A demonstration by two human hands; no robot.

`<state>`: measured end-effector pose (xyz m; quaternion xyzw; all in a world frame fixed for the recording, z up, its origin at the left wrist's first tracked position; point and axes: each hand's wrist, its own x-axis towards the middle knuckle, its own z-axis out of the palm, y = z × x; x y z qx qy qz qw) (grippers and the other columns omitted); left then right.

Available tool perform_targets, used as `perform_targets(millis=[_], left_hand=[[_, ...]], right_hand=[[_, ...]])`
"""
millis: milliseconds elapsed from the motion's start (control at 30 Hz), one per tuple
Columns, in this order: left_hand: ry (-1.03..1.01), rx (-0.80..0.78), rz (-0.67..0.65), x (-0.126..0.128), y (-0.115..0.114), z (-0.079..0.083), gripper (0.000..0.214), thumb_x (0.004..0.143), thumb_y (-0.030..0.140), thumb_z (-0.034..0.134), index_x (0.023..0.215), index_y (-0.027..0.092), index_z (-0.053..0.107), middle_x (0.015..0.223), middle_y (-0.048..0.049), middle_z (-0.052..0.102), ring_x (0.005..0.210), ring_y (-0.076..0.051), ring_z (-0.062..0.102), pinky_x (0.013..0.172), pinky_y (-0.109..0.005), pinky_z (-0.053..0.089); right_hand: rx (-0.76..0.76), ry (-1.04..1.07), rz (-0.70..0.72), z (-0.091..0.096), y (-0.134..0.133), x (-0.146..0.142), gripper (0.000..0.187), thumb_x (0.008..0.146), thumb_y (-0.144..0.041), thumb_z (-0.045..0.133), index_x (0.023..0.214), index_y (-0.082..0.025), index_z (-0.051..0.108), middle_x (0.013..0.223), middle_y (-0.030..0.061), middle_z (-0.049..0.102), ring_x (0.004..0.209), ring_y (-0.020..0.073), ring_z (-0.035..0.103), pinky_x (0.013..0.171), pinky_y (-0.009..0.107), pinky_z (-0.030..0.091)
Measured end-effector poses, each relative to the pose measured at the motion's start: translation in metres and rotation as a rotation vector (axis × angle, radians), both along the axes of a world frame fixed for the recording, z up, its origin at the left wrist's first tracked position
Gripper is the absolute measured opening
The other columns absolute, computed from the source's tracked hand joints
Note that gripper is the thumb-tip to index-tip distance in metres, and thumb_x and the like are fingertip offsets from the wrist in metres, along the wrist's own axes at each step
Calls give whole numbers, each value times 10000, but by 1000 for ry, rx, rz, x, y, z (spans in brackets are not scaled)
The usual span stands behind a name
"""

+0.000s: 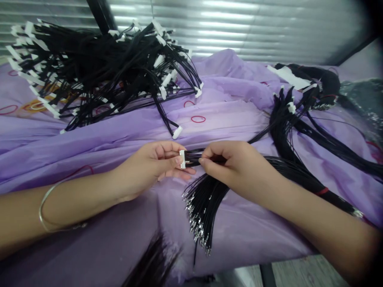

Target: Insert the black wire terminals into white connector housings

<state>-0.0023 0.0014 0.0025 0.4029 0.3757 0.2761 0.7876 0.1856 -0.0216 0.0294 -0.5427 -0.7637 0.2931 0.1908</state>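
Note:
Between thumb and fingers, my left hand [158, 161] grips a small white connector [182, 159]. Several thin black wires [194, 156] run from its right side towards my right hand [229, 161]. Thumb and forefinger of that hand are pinched on a black wire just right of the connector; its tip is too small to make out clearly. Under my right hand hangs a bundle of loose black wires [206, 207] with shiny metal terminals at their ends. The bundle stretches back to the right beneath my forearm, where a red band ties it.
A big heap of black wire harnesses [98, 67] with white connectors lies at the back left. More black wire bundles [284, 131] lie at the right. Red rubber bands [198, 119] are scattered on the purple cloth [233, 115]. Metal slats [227, 28] stand behind.

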Motion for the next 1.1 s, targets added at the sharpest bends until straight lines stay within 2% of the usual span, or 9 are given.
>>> perform_targets(millis=[167, 633, 800, 1100], left_hand=[[33, 6, 1, 1, -1, 0, 98, 784, 92, 604, 878, 102, 580, 786, -73, 691, 754, -181, 683, 674, -255, 560], [108, 38, 14, 1, -2, 2, 131, 763, 122, 633, 871, 103, 561, 766, -61, 685, 734, -175, 682, 672, -250, 553], [97, 34, 11, 2, -2, 3, 120, 761, 128, 637, 861, 118, 572, 753, -34, 683, 728, -165, 683, 670, -243, 551], [91, 30, -10, 1, -1, 3, 117, 768, 147, 639, 870, 130, 584, 793, -43, 694, 764, -174, 685, 699, -256, 544]], right_hand=[[-21, -22, 2, 0, -2, 1, 180, 783, -211, 507, 617, -175, 565, 477, -66, 449, 429, 47, 351, 400, 191, 250], [-46, -14, 16, 0, -1, 0, 167, 780, -201, 505, 630, -170, 571, 490, -68, 446, 442, 43, 350, 427, 191, 255], [-52, -13, 9, -1, -1, 0, 171, 783, -215, 502, 637, -168, 577, 493, -63, 452, 445, 47, 354, 431, 192, 250], [-40, 4, -8, -3, -1, 0, 182, 788, -223, 493, 631, -167, 566, 492, -57, 434, 449, 58, 347, 432, 201, 238]])
